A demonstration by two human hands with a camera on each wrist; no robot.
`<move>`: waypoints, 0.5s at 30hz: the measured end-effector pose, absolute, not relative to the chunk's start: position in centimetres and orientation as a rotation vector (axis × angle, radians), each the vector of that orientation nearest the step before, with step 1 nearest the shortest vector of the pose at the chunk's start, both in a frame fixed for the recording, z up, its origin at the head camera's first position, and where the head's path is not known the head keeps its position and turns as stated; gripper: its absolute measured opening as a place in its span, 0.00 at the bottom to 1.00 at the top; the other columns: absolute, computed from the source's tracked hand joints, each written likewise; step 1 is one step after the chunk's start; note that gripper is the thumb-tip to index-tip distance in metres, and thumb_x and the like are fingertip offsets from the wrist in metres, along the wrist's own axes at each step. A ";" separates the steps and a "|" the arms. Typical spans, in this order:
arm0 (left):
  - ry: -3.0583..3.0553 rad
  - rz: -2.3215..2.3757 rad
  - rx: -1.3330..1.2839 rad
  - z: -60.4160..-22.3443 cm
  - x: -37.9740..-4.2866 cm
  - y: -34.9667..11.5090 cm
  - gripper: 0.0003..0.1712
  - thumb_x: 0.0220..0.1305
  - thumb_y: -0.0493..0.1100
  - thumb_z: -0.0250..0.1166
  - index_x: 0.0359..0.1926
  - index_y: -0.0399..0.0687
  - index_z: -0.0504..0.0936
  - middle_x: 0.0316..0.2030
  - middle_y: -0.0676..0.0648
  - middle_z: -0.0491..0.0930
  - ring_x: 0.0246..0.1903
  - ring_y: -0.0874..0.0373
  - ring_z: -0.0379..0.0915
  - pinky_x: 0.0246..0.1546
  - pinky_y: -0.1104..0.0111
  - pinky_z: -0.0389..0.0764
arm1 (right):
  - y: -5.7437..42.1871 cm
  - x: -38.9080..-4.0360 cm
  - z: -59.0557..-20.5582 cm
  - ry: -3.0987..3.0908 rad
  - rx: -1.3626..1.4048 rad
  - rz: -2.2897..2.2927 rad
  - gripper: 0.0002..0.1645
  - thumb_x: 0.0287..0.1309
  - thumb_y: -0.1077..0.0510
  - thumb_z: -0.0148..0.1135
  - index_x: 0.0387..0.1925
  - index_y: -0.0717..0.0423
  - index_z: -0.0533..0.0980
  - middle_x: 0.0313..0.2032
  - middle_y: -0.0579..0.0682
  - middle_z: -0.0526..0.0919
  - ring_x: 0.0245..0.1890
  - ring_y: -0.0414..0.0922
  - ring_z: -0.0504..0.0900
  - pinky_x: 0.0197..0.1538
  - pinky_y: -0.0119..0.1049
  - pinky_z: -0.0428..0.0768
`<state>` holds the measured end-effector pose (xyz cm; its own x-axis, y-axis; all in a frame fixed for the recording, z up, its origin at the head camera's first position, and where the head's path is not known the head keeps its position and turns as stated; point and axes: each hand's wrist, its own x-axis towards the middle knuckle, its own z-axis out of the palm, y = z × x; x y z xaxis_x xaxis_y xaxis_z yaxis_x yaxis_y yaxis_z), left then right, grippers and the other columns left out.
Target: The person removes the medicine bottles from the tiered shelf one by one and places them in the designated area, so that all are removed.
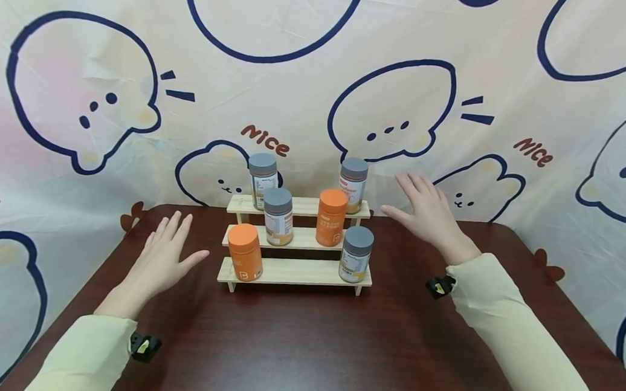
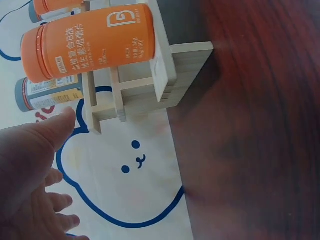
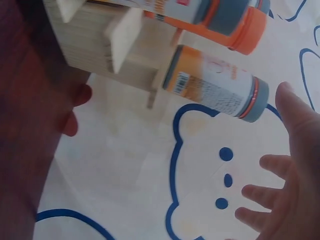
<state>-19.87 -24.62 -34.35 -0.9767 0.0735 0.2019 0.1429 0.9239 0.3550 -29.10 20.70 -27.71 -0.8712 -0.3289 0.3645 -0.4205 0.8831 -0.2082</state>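
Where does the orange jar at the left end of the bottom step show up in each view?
Head: the orange jar is left of centre, below mid-height.
Left wrist: large, upper left.
Right wrist: not visible; the other orange jar, near the top, is the middle-step one.
Shared landmark: the stepped wooden stand.

The left hand (image 1: 157, 264) and right hand (image 1: 429, 213) extend forward, fingers outstretched, thumbs spread inward.

Front access to the three-tier wooden rack (image 1: 299, 272): wide gap between the bottom-tier orange bottle (image 1: 245, 254) and bottom-tier grey-capped bottle (image 1: 355, 257). Behind — the middle-tier grey-capped bottle (image 1: 278, 218) and middle-tier orange bottle (image 1: 331, 219) leave a narrow slot. Right side: open toward the right hand (image 1: 431, 216).
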 end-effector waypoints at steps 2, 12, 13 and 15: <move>-2.892 -0.565 -0.177 -34.6 -19.9 -24.6 0.51 0.61 0.60 0.57 0.69 0.31 0.44 0.66 0.26 0.39 0.65 0.32 0.29 0.60 0.40 0.37 | 20.4 -29.3 -27.2 -2.701 0.592 0.446 0.46 0.55 0.36 0.58 0.68 0.56 0.57 0.66 0.63 0.55 0.65 0.60 0.51 0.62 0.61 0.50; -2.896 -0.573 -0.216 -36.0 -19.6 -24.5 0.48 0.61 0.54 0.61 0.68 0.30 0.48 0.66 0.25 0.42 0.65 0.31 0.30 0.60 0.39 0.39 | 18.1 -30.3 -25.1 -2.641 0.697 0.610 0.44 0.54 0.40 0.62 0.67 0.51 0.60 0.67 0.59 0.55 0.66 0.58 0.53 0.62 0.59 0.55; -2.902 -0.580 -0.216 -36.2 -19.6 -24.5 0.48 0.61 0.54 0.61 0.68 0.29 0.48 0.65 0.25 0.42 0.65 0.31 0.30 0.60 0.39 0.39 | 17.8 -30.4 -25.1 -2.636 0.709 0.619 0.43 0.53 0.41 0.63 0.67 0.51 0.60 0.67 0.59 0.56 0.66 0.58 0.53 0.62 0.59 0.55; -2.915 -0.590 -0.216 -36.5 -19.7 -24.4 0.48 0.60 0.54 0.61 0.68 0.29 0.48 0.65 0.25 0.42 0.65 0.31 0.31 0.59 0.39 0.40 | 17.3 -30.7 -25.0 -2.630 0.737 0.645 0.42 0.54 0.43 0.64 0.67 0.51 0.61 0.67 0.59 0.56 0.65 0.58 0.53 0.61 0.58 0.55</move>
